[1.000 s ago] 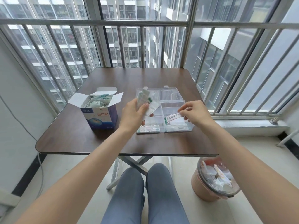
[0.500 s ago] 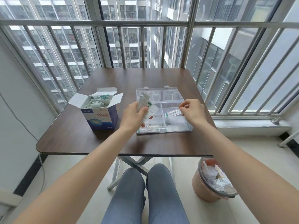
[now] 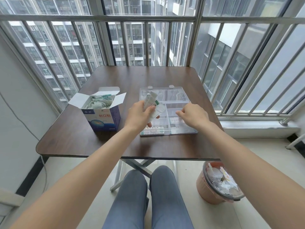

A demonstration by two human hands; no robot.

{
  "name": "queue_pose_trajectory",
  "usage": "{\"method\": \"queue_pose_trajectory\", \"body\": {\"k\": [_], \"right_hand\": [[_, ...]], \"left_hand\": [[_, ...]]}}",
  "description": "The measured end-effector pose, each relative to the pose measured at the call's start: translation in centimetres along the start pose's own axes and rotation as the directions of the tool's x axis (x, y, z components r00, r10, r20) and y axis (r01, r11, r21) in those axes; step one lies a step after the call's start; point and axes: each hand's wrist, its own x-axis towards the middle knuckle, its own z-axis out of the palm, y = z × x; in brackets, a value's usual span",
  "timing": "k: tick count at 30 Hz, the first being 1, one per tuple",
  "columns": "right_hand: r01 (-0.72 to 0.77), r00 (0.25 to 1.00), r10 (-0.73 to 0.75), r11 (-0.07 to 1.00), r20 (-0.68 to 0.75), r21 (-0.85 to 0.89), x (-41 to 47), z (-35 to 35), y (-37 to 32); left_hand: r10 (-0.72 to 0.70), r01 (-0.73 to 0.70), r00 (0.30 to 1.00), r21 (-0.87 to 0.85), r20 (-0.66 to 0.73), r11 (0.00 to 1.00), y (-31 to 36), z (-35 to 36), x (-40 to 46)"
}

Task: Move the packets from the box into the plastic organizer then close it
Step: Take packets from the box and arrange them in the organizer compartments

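The packets (image 3: 151,103) in play are a small white and green sheaf gripped in the left hand (image 3: 140,115), thumb on the near face and fingers curled behind; their long axis runs up and away from the person, tilted a little to the right, with the top ends over the organizer's lid. More packets (image 3: 99,101) lie heaped loosely in the box (image 3: 102,119), whose flaps stand open on all four sides. The box sits on the left half of the table, just left of the left hand and apart from it.

The plastic organizer (image 3: 184,129) lies open on the right half, its clear lid (image 3: 165,94) folded flat toward the window and its divided tray toward the person. A few packets already lie in the near compartments (image 3: 153,130), their long axes running left to right along the front wall. The right hand (image 3: 192,115) hovers over the right-hand compartments with fingers bent downward; whether it pinches anything I cannot tell.

The organizer's right wall is near the table's right edge, while bare brown tabletop (image 3: 132,76) stretches beyond the lid to the far edge and in front of the tray to the near edge. The table stands on a folding metal frame (image 3: 132,166) in a glazed balcony with steel railings (image 3: 148,18). A lined bin (image 3: 217,184) full of wrappers stands on the floor at the right
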Motion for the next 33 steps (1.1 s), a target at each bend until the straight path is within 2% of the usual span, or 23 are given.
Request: {"method": "queue_pose_trajectory", "body": {"k": [3, 5, 7, 8, 10, 12, 14, 16, 18, 19, 20, 21, 23, 24, 25, 28, 33], "right_hand": [[0.056, 0.998, -0.058, 0.997, 0.030, 0.056, -0.3, -0.2, 0.2], [0.130, 0.992, -0.124, 0.946, -0.038, 0.297, -0.7, -0.6, -0.1], [0.139, 0.987, -0.156, 0.763, -0.028, 0.632, -1.4, -1.4, -0.8], [0.112, 0.982, -0.187, 0.682, 0.025, 0.723, -1.6, -1.7, -1.0], [0.081, 0.965, -0.248, 0.601, 0.089, 0.795, -2.0, -1.8, -1.4], [0.051, 0.978, -0.200, 0.510, 0.061, 0.859, -1.9, -1.8, -1.4], [-0.018, 0.993, -0.103, 0.352, 0.058, 0.936, -1.6, -2.0, -0.9], [-0.061, 0.994, -0.080, 0.178, 0.077, 0.982, -1.4, -2.3, -0.2], [-0.077, 0.993, -0.080, 0.089, 0.085, 0.993, -0.9, -2.4, 0.7], [-0.080, 0.994, -0.066, 0.096, 0.087, 0.992, -0.8, -2.4, 1.0], [-0.069, 0.996, -0.047, 0.151, 0.077, 0.986, -0.6, -2.4, 1.3], [-0.036, 0.999, -0.029, 0.265, 0.046, 0.964, -0.3, -2.3, 1.6], [0.029, 1.000, -0.018, 0.600, -0.023, 0.799, 0.3, -2.1, 2.2], [0.052, 0.999, -0.032, 0.719, -0.041, 0.693, 0.6, -2.1, 2.5], [0.067, 0.998, -0.052, 0.791, -0.042, 0.608, 1.0, -2.0, 2.7], [0.118, 0.992, -0.120, 0.894, -0.024, 0.431, 1.7, -1.8, 2.6], [0.190, 0.981, -0.193, 0.939, -0.018, 0.288, 1.9, -0.8, 1.9]], "left_hand": [[-0.007, 0.008, 1.000, -0.072, 0.022, 0.997, 0.4, 0.1, -0.1], [-0.020, 0.025, 0.999, -0.138, 0.037, 0.990, 0.6, 0.2, -0.4], [-0.031, 0.042, 0.998, -0.200, 0.058, 0.979, 0.9, 0.3, -0.6], [-0.026, 0.042, 0.997, -0.221, 0.072, 0.974, 1.1, 0.4, -0.8], [0.000, 0.025, 0.995, -0.252, 0.097, 0.967, 1.4, 0.6, -1.0], [0.007, 0.019, 0.996, -0.277, 0.091, 0.961, 1.6, 0.7, -1.0], [-0.006, 0.023, 0.998, -0.274, 0.063, 0.962, 1.6, 0.4, -0.9], [-0.014, 0.027, 0.999, -0.269, 0.050, 0.963, 1.4, 0.1, -0.9], [-0.024, 0.033, 0.999, -0.273, 0.038, 0.961, 1.2, -0.1, -0.9], [-0.030, 0.036, 0.999, -0.272, 0.027, 0.962, 1.2, -0.1, -0.8], [-0.035, 0.038, 0.999, -0.267, 0.017, 0.963, 1.2, -0.1, -0.8], [-0.039, 0.040, 0.999, -0.259, 0.011, 0.965, 1.2, 0.0, -0.7], [-0.040, 0.041, 0.999, -0.250, 0.010, 0.967, 1.2, 0.2, -0.6], [-0.038, 0.040, 0.999, -0.250, 0.012, 0.967, 1.2, 0.3, -0.5], [-0.037, 0.039, 0.999, -0.250, 0.012, 0.968, 1.2, 0.4, -0.5], [-0.033, 0.034, 0.999, -0.239, 0.009, 0.970, 1.2, 0.5, -0.3], [-0.039, 0.041, 0.999, -0.217, 0.013, 0.975, 0.9, 0.5, -0.1]]}}
